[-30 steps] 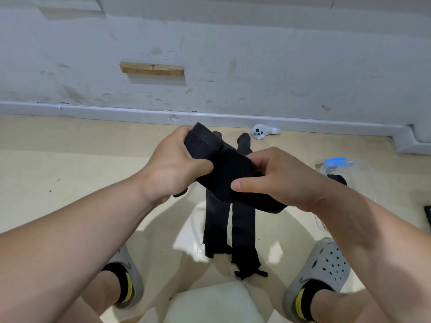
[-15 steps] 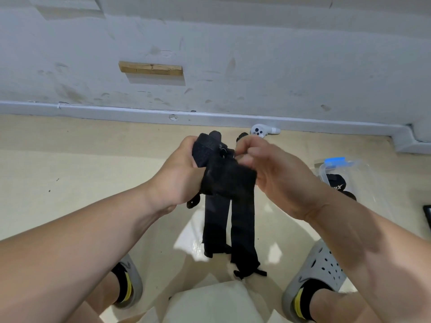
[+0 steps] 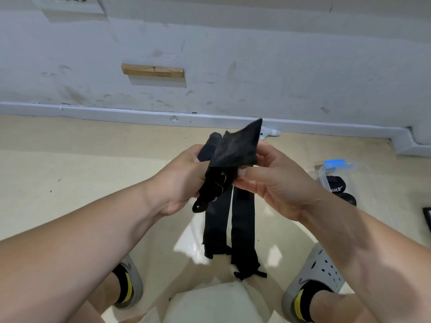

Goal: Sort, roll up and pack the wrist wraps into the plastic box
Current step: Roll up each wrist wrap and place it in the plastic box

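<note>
Item: black wrist wrap (image 3: 229, 155), clamped between my left hand (image 3: 184, 180) and right hand (image 3: 272, 183) fingers, blocking two flat wraps (image 3: 231, 229) on the floor (image 3: 70, 178). Plastic box (image 3: 345, 169) sits right, holding rolled wraps (image 3: 335, 185).

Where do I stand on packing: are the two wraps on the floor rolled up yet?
Not rolled. Both wraps on the floor lie stretched out flat, side by side, between the feet.

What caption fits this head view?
Both hands, left hand and right hand, rolling a black wrist wrap above two flat wraps.
</note>
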